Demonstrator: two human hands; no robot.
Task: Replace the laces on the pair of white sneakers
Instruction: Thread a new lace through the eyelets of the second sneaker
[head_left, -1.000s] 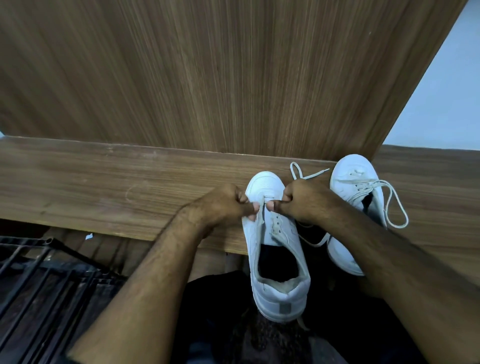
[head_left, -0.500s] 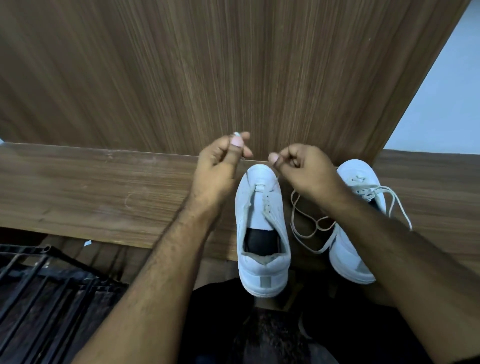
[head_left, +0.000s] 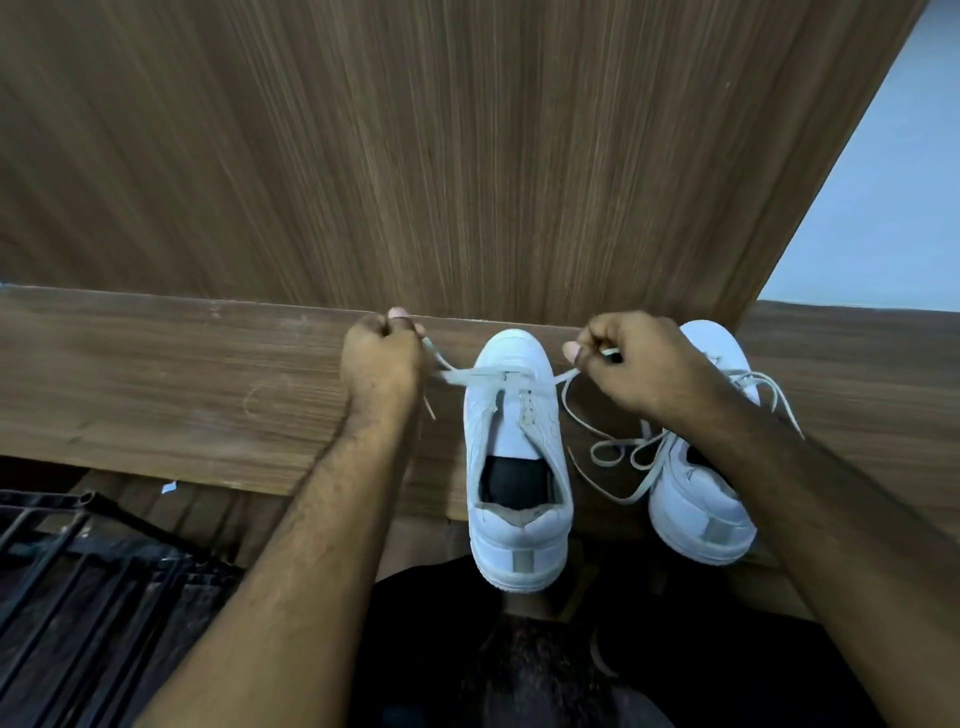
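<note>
A white leather low-top sneaker (head_left: 514, 447) lies on the brown wood-grain bench (head_left: 171, 384), toe pointing away toward the upright brown wood-grain panel (head_left: 415, 156) and heel overhanging the near edge. Its tongue is flat, its dark insole shows through the opening, and a grey patch marks the heel. A flat white lace (head_left: 480, 375) crosses the lowest eyelets near the toe and runs out to both sides; the eyelets above it are bare.

The second white leather sneaker (head_left: 701, 499) lies just to the right, also toe away, partly hidden by the right forearm. It is threaded with its own white cord lace (head_left: 763, 382), which loops out on its right side. Between the two shoes more white lace lies in slack loops on the bench; which lace these belong to cannot be told.

The left hand (head_left: 382, 358) is fisted just left of the toe, fingers curled round the left end of the flat lace, thumb tip up, a short tail hanging below. The right hand (head_left: 636, 364) is above the gap between the shoes, thumb and fingers pinching the right end of the same lace, the tip showing at the fingers. Both forearms reach in from the near side.

A black metal wire rack (head_left: 78, 566) sits low at the left, below the bench edge.
</note>
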